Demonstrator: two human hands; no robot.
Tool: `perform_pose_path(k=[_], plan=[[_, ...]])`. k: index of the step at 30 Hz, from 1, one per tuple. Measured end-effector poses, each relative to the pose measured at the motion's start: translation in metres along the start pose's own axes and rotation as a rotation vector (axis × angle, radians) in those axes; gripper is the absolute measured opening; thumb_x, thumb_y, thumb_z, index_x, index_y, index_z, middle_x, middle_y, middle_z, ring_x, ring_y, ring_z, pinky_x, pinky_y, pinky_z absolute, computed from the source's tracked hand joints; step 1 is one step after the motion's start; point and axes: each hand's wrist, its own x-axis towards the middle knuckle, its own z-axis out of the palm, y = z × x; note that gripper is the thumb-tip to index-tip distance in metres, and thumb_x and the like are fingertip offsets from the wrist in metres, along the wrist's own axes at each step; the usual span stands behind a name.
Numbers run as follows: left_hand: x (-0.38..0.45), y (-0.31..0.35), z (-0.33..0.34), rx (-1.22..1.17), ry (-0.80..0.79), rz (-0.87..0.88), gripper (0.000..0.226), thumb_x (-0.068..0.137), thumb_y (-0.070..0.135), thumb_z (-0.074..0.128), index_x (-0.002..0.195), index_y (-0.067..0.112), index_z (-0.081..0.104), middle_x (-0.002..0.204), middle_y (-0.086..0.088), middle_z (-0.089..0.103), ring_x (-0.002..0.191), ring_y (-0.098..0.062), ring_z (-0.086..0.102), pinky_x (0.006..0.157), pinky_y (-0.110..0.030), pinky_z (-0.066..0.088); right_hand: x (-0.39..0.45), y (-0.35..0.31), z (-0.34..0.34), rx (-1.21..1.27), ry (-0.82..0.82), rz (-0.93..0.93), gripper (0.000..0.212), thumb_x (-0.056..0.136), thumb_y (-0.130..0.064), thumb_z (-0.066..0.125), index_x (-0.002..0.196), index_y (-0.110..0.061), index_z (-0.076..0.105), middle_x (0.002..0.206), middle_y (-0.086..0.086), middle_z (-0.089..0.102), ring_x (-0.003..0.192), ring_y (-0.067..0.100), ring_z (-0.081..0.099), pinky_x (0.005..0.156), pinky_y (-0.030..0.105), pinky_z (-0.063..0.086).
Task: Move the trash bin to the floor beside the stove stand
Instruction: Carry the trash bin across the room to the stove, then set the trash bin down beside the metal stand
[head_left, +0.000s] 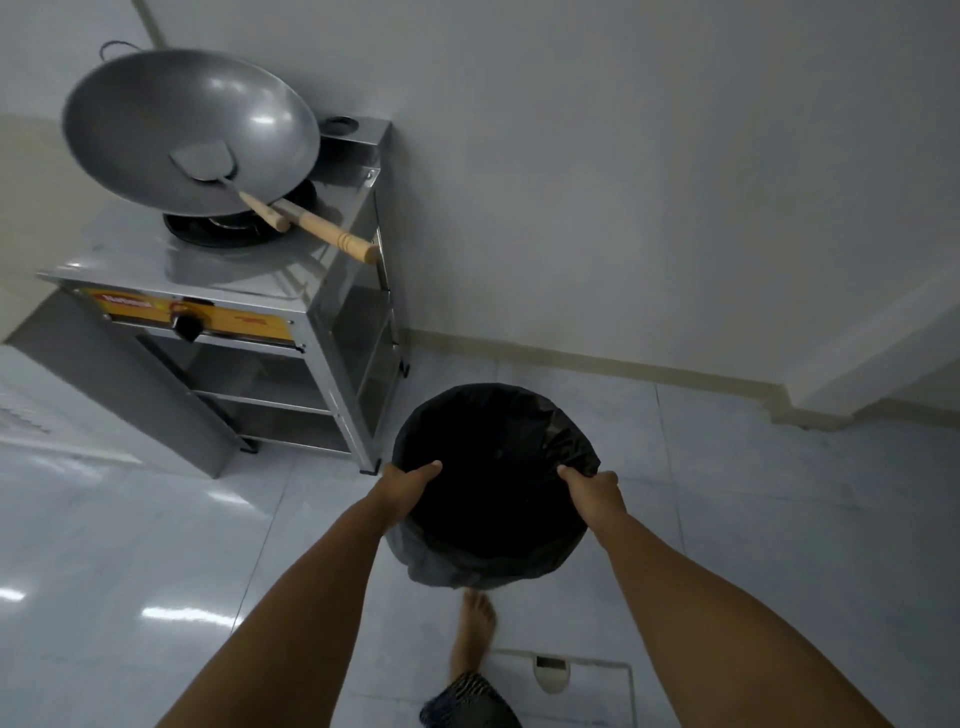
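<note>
The trash bin (493, 452) is round and lined with a black bag. It hangs in front of me, just right of the stove stand's front right leg. My left hand (408, 486) grips its left rim and my right hand (592, 491) grips its right rim. The stove stand (306, 332) is a steel frame with shelves and a yellow control panel. It stands against the white wall at the left. Whether the bin's bottom touches the floor is hidden.
A large grey wok (192, 130) with a spatula (208, 163) sits on the burner; two wooden handles (332, 234) stick out to the right over the stand's edge. My bare foot (475, 629) is below the bin. A floor hatch (571, 680) lies at the bottom. Glossy tiled floor (753, 493) runs to the right-hand wall.
</note>
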Motion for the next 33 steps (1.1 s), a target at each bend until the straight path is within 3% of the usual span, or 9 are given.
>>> perform_pose_path(k=[11, 16, 20, 23, 29, 31, 33], plan=[[0.224, 0.035, 0.001, 0.017, 0.014, -0.066, 0.079, 0.082, 0.040, 0.070, 0.148, 0.010, 0.041, 0.145, -0.015, 0.053, 0.133, -0.036, 0.051, 0.114, -0.048, 0.039, 0.207, -0.066, 0.080, -0.016, 0.008, 0.090, 0.074, 0.090, -0.032, 0.062, 0.142, 0.004, 0.024, 0.142, 0.025, 0.045, 0.128, 0.040, 0.049, 0.099, 0.043, 0.042], [0.342, -0.002, 0.019, 0.002, 0.081, -0.097, 0.074, 0.086, 0.034, 0.068, 0.148, 0.005, 0.040, 0.146, -0.016, 0.051, 0.134, -0.036, 0.049, 0.114, -0.044, 0.038, 0.321, -0.040, 0.135, 0.012, 0.010, 0.092, 0.079, 0.087, -0.035, 0.065, 0.143, -0.001, 0.021, 0.139, 0.022, 0.049, 0.123, 0.036, 0.053, 0.098, 0.041, 0.045], [0.423, -0.041, 0.029, 0.015, 0.132, -0.103, 0.074, 0.089, 0.034, 0.063, 0.151, 0.005, 0.034, 0.149, -0.016, 0.047, 0.136, -0.037, 0.046, 0.115, -0.045, 0.037, 0.399, -0.011, 0.174, -0.005, 0.044, 0.069, 0.071, 0.089, -0.030, 0.063, 0.139, 0.000, 0.025, 0.136, 0.023, 0.050, 0.122, 0.038, 0.053, 0.102, 0.045, 0.046], [0.459, -0.067, 0.034, -0.050, 0.176, -0.075, 0.068, 0.091, 0.033, 0.059, 0.150, 0.009, 0.036, 0.146, -0.014, 0.050, 0.133, -0.037, 0.049, 0.113, -0.048, 0.039, 0.436, 0.011, 0.195, 0.000, 0.096, 0.078, 0.062, 0.090, -0.026, 0.061, 0.136, 0.001, 0.029, 0.132, 0.024, 0.054, 0.119, 0.039, 0.055, 0.101, 0.047, 0.046], [0.488, -0.112, 0.041, -0.067, 0.261, -0.057, 0.066, 0.090, 0.036, 0.056, 0.148, 0.012, 0.036, 0.142, -0.013, 0.053, 0.129, -0.037, 0.052, 0.108, -0.052, 0.044, 0.460, 0.048, 0.227, -0.096, 0.141, 0.064, 0.051, 0.095, -0.022, 0.053, 0.136, 0.001, 0.031, 0.126, 0.021, 0.058, 0.113, 0.038, 0.059, 0.087, 0.038, 0.047], [0.489, -0.116, 0.040, 0.020, 0.289, -0.004, 0.062, 0.092, 0.037, 0.052, 0.146, 0.012, 0.038, 0.140, -0.013, 0.054, 0.128, -0.037, 0.053, 0.106, -0.052, 0.046, 0.460, 0.058, 0.234, -0.131, 0.159, -0.015, 0.056, 0.097, -0.020, 0.049, 0.144, -0.002, 0.027, 0.138, 0.021, 0.052, 0.123, 0.037, 0.054, 0.097, 0.041, 0.046], [0.491, -0.120, 0.040, 0.201, 0.330, 0.059, 0.065, 0.094, 0.043, 0.046, 0.150, 0.012, 0.031, 0.149, -0.014, 0.046, 0.136, -0.037, 0.046, 0.112, -0.053, 0.040, 0.456, 0.072, 0.245, -0.205, 0.211, -0.126, 0.069, 0.097, -0.025, 0.048, 0.153, -0.005, 0.013, 0.159, 0.017, 0.026, 0.142, 0.034, 0.034, 0.116, 0.045, 0.031]])
